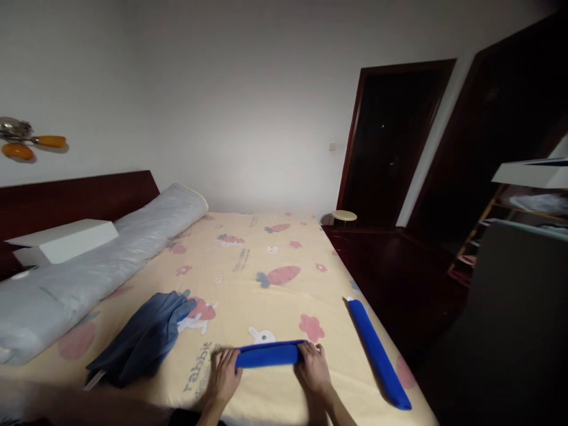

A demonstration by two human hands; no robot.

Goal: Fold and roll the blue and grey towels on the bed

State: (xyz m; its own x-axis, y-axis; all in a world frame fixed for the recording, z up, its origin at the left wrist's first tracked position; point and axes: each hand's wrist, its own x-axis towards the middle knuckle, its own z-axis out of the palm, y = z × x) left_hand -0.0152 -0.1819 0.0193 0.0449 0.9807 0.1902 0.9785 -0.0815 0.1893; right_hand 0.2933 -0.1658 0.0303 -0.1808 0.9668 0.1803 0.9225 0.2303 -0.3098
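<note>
My left hand [228,374] is closed around the left end of a folded blue cloth [268,355], which lies as a narrow strip across the bed near me. At its right end, my right hand [314,368] has its fingers curled over the fabric. A darker fold edge runs along the far side of the strip. To the right, a long, slim blue fabric roll [379,355] rests along the bed's edge, with a small pale piece at its far end. Crumpled dark blue clothing [146,340] lies to the left of my left hand.
The bed [248,248] has a yellow sheet with rabbits and carrots. A long grey bolster [133,254] lies by the headboard [80,198], with a white box [71,239] on it. A round stool [344,215] and a cluttered shelf [532,177] stand to the right.
</note>
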